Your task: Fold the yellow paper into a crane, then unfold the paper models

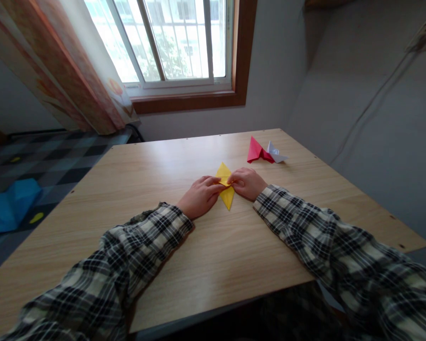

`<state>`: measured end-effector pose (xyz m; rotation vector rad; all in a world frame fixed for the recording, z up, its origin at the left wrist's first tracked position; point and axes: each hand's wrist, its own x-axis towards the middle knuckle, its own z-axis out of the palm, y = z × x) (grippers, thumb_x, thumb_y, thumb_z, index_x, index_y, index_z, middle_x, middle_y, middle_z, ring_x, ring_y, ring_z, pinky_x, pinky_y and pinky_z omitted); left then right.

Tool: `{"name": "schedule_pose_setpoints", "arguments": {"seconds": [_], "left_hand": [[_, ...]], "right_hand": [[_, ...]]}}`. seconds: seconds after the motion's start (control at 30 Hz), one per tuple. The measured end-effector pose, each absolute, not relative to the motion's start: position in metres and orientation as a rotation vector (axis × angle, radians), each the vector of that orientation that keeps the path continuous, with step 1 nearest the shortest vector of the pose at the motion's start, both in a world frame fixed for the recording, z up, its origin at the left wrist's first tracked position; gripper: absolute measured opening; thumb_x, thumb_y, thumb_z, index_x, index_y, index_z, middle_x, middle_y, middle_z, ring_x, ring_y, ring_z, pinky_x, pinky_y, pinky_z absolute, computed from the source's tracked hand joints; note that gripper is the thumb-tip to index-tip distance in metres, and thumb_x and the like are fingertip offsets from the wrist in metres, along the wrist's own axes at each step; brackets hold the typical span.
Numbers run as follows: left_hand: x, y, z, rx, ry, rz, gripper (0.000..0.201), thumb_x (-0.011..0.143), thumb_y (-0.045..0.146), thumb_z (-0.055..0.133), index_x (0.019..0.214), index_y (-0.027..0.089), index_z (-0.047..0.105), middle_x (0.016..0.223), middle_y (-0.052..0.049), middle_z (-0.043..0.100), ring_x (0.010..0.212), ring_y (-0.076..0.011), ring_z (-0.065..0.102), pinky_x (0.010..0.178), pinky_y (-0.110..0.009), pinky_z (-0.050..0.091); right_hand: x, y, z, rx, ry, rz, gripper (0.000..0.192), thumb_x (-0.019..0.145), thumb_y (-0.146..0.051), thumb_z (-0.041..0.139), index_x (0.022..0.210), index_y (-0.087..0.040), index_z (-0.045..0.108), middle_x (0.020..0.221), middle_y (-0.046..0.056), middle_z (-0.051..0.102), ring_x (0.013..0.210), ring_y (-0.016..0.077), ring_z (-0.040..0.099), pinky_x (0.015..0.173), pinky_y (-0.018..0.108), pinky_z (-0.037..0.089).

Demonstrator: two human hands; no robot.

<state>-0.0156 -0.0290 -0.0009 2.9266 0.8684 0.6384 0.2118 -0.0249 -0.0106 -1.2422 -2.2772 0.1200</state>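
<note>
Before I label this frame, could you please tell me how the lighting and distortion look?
Head view: window overexposed, backlighting the room; table evenly lit with soft sheen; wide-angle lens bends edges; hands and yellow paper sharp; sleeves slightly soft.

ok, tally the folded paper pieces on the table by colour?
Yellow folded paper, pressed under both hands: 1
Red folded paper: 1
White folded paper: 1
Total: 3

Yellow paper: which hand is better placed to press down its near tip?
Probably the left hand: it lies beside the yellow paper's near tip, while the right hand rests farther back by the middle fold.
</note>
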Motion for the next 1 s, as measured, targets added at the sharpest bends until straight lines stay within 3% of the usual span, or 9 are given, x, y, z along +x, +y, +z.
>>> {"name": "schedule_pose_setpoints", "arguments": {"seconds": [0.33, 0.5, 0.7, 1.0], "left_hand": [[-0.0147, -0.0316, 0.0039, 2.816, 0.989, 0.596, 0.024, 0.093, 0.021, 0.047, 0.113, 0.015, 0.059, 0.112, -0.012, 0.068, 0.111, -0.0253, 0.06, 0.099, -0.044, 0.05], [-0.0152, -0.03, 0.0001, 2.866, 0.973, 0.6, 0.037, 0.095, 0.023, 0.044, 0.129, 0.012, 0.053, 0.123, -0.014, 0.064, 0.117, -0.0255, 0.057, 0.104, -0.046, 0.047], [-0.0149, -0.0272, -0.0008, 2.941, 0.883, 0.587, 0.032, 0.097, 0.022, 0.043, 0.121, 0.017, 0.064, 0.12, -0.011, 0.066, 0.113, -0.0232, 0.058, 0.104, -0.044, 0.047], [-0.0153, -0.032, 0.003, 3.028, 0.955, 0.571, 0.031, 0.098, 0.026, 0.046, 0.121, 0.021, 0.065, 0.117, -0.01, 0.065, 0.113, -0.0245, 0.055, 0.102, -0.046, 0.044]], "right_hand": [[0.2119, -0.0261, -0.0082, -1.262, -2.289, 0.142, 0.018, 0.08, -0.014, 0.06, 0.09, -0.021, 0.074, 0.098, 0.006, 0.074, 0.094, 0.0211, 0.064, 0.088, 0.034, 0.045], [0.2125, -0.0253, -0.0088, -1.253, -2.302, 0.121, 0.018, 0.081, -0.015, 0.061, 0.09, -0.022, 0.074, 0.099, 0.005, 0.075, 0.093, 0.0209, 0.064, 0.088, 0.035, 0.044], [0.2122, -0.0279, -0.008, -1.229, -2.303, 0.083, 0.022, 0.078, -0.011, 0.06, 0.088, -0.023, 0.075, 0.098, 0.004, 0.076, 0.093, 0.0211, 0.066, 0.087, 0.035, 0.045], [0.2114, -0.0303, -0.0064, -1.157, -2.339, 0.002, 0.025, 0.079, -0.01, 0.057, 0.087, -0.022, 0.078, 0.1, 0.004, 0.077, 0.099, 0.0227, 0.064, 0.094, 0.039, 0.041]]}}
